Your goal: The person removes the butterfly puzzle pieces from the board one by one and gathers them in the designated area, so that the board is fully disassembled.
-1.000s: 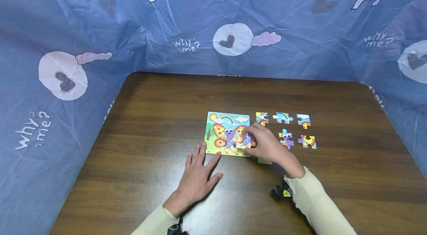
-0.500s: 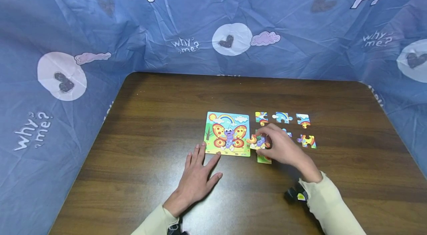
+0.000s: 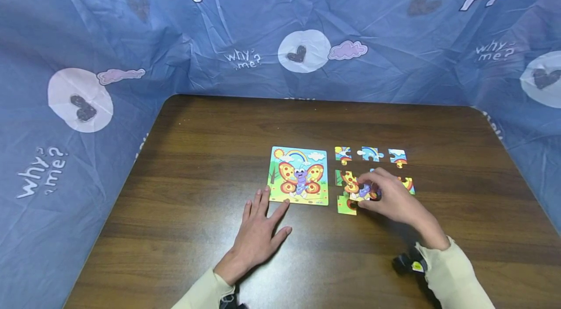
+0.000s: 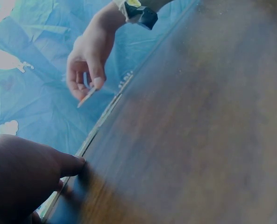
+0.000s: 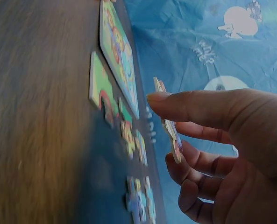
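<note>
My right hand (image 3: 392, 199) pinches a jigsaw puzzle piece (image 3: 361, 193) between thumb and fingers. The piece (image 5: 174, 142) is held above the tabletop, edge-on in the right wrist view, and shows purple, red and yellow print in the head view. Below and beside this hand lie a green corner piece (image 3: 346, 205) and a piece with a butterfly wing (image 3: 346, 178). My left hand (image 3: 258, 236) lies flat with fingers spread, its fingertips at the lower edge of a square butterfly picture board (image 3: 275, 192). Part of the middle row of pieces is hidden behind my right hand.
Three puzzle pieces form a back row: a sun piece (image 3: 343, 153), a rainbow piece (image 3: 370, 154) and a cloud piece (image 3: 397, 155). A yellow-red piece (image 3: 408, 185) shows past my right hand. Blue printed cloth (image 3: 245, 11) hangs around the wooden table (image 3: 210, 153).
My right hand has carried the puzzle piece rightward, from over the picture board to above the loose pieces. The board's butterfly is uncovered. My left hand has stayed in place.
</note>
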Tool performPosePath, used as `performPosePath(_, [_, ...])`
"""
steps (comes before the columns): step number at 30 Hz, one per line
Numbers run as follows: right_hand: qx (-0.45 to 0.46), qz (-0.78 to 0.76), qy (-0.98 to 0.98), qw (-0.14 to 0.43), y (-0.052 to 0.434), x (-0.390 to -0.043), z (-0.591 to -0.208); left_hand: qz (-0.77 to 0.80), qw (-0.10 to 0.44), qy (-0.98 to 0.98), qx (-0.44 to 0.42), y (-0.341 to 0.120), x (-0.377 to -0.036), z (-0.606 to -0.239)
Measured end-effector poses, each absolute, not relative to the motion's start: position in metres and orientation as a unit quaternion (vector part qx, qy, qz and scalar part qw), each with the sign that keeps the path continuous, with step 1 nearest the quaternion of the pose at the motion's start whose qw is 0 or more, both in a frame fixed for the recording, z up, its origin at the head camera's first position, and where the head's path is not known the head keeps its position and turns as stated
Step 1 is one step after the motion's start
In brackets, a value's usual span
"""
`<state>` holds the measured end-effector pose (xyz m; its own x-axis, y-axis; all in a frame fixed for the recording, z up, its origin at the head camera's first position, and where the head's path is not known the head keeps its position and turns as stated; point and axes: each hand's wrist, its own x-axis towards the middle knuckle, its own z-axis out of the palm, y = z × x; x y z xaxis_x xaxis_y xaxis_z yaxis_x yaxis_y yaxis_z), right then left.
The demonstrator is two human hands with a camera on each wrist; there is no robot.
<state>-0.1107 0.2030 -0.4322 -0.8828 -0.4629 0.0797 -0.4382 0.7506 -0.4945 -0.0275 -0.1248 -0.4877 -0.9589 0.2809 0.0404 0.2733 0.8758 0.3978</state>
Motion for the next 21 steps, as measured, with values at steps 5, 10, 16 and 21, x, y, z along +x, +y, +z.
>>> performPosePath(5, [-0.241,-0.237,0.941,0.02,0.218,-0.106,-0.436,0.203,0.006,0.968,0.145,-0.124,-0.028,-0.488])
performPosePath(10, [-0.248,-0.223,0.943,0.007,0.23,-0.102,-0.439,0.204,-0.003,0.968,0.147,-0.124,-0.027,-0.489])
performPosePath(16, [-0.241,-0.217,0.945,0.031,0.24,-0.1,-0.442,0.203,-0.001,0.968,0.147,-0.125,-0.027,-0.489])
performPosePath(21, [-0.246,-0.226,0.941,0.045,0.245,-0.099,-0.449,0.199,0.003,0.969,0.143,-0.125,-0.028,-0.489])
